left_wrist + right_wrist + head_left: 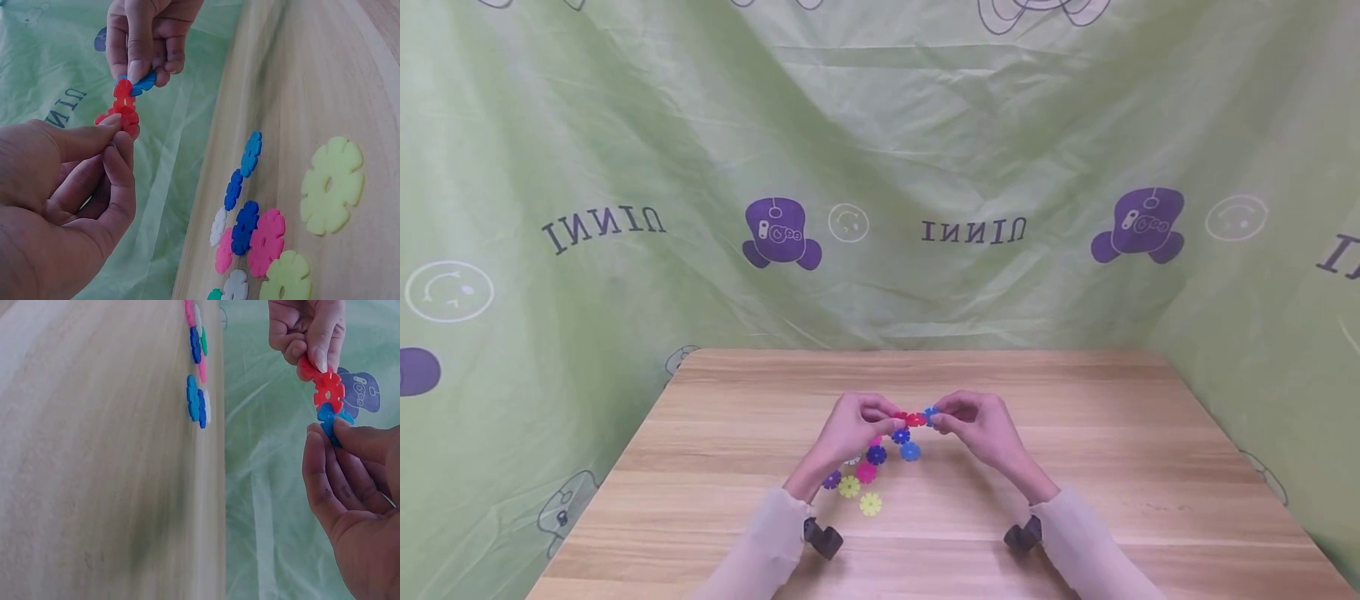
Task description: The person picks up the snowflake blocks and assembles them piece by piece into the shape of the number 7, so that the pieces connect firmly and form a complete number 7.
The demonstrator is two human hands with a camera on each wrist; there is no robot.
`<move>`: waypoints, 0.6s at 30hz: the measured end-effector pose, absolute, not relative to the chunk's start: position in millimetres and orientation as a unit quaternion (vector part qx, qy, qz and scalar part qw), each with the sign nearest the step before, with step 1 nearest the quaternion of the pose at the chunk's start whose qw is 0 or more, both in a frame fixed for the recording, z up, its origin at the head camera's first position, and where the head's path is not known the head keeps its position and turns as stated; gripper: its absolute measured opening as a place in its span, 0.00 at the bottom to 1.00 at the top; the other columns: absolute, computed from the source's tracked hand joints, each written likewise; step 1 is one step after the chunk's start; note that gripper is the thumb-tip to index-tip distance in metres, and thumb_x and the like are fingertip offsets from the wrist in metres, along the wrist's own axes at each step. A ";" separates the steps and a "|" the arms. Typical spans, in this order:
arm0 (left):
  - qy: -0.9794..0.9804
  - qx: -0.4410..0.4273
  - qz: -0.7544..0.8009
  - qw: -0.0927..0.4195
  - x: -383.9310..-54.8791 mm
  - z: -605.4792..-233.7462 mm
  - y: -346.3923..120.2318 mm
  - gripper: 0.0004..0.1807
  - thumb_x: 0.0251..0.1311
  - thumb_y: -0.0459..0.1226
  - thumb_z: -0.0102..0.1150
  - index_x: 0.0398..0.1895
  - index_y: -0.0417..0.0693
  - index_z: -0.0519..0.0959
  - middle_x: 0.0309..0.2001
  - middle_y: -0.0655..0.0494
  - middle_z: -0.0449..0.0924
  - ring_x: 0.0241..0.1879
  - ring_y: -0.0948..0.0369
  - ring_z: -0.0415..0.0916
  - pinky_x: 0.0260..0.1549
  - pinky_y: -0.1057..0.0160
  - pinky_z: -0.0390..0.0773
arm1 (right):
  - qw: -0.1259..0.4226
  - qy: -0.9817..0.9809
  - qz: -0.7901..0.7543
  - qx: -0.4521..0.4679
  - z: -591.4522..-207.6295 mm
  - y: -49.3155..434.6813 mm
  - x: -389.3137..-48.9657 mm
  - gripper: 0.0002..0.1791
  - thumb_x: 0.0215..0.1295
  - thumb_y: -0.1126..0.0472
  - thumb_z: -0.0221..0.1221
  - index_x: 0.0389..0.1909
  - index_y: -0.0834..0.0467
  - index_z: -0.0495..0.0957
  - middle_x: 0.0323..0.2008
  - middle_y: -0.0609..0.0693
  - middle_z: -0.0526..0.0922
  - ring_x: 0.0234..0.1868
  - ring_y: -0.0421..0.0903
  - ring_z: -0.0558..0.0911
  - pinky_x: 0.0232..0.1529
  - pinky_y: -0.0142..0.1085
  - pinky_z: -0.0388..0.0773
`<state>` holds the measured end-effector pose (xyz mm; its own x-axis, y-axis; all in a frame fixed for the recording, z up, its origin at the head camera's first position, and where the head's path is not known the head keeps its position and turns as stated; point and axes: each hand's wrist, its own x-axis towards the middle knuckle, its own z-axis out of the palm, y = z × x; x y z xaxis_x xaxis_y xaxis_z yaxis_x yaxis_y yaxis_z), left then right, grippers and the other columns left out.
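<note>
Between thumb and fingers, my left hand (848, 432) pinches a red notched snowflake disc (130, 121). That disc links to a second red disc (324, 394), whose other side meets a light blue disc (326, 416). My right hand (992, 427) pinches the blue one, and its fingertips cover part of it. The short chain is held up above the table, roughly level between both hands. In the left wrist view the blue disc sits at an angle to the red one; how deep their slots engage cannot be told.
Loose discs lie on the wooden table (1112, 433), below and around the left hand: a light blue one (910, 451), dark blue (876, 455), pink (867, 472), yellow (871, 504) and several more. A green printed curtain (880, 300) hangs behind the table.
</note>
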<state>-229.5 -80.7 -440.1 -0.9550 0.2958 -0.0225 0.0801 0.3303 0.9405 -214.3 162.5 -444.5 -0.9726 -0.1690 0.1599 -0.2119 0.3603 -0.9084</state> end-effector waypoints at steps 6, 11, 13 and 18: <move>0.805 0.111 0.575 0.094 -230.4 -445.0 -81.6 0.07 0.63 0.39 0.73 0.41 0.49 0.90 0.40 0.43 0.92 0.44 0.46 0.90 0.43 0.59 0.84 | 0.014 -0.821 0.559 0.113 -447.3 161.9 -214.3 0.08 0.66 0.63 0.71 0.43 0.59 0.88 0.39 0.56 0.93 0.38 0.47 0.92 0.46 0.39 0.90; 0.802 0.109 0.582 0.086 -231.6 -446.7 -82.7 0.08 0.63 0.40 0.73 0.43 0.49 0.90 0.39 0.51 0.93 0.44 0.52 0.90 0.48 0.48 0.87 | 0.014 -0.818 0.566 0.104 -448.2 161.1 -214.5 0.09 0.66 0.62 0.72 0.44 0.59 0.88 0.40 0.56 0.93 0.38 0.47 0.92 0.46 0.38 0.90; 0.800 0.108 0.583 0.089 -231.5 -446.5 -83.6 0.09 0.63 0.42 0.74 0.44 0.50 0.90 0.40 0.52 0.93 0.44 0.54 0.90 0.48 0.47 0.86 | 0.014 -0.816 0.568 0.103 -448.2 161.3 -214.6 0.09 0.66 0.62 0.72 0.44 0.60 0.88 0.40 0.56 0.93 0.38 0.47 0.92 0.46 0.39 0.90; 0.795 0.104 0.590 0.091 -232.0 -447.2 -90.9 0.14 0.62 0.45 0.75 0.46 0.51 0.89 0.43 0.53 0.93 0.48 0.50 0.89 0.47 0.46 0.88 | 0.017 -0.814 0.570 0.114 -448.3 163.1 -214.7 0.09 0.66 0.62 0.71 0.44 0.60 0.87 0.40 0.57 0.93 0.38 0.46 0.92 0.47 0.40 0.90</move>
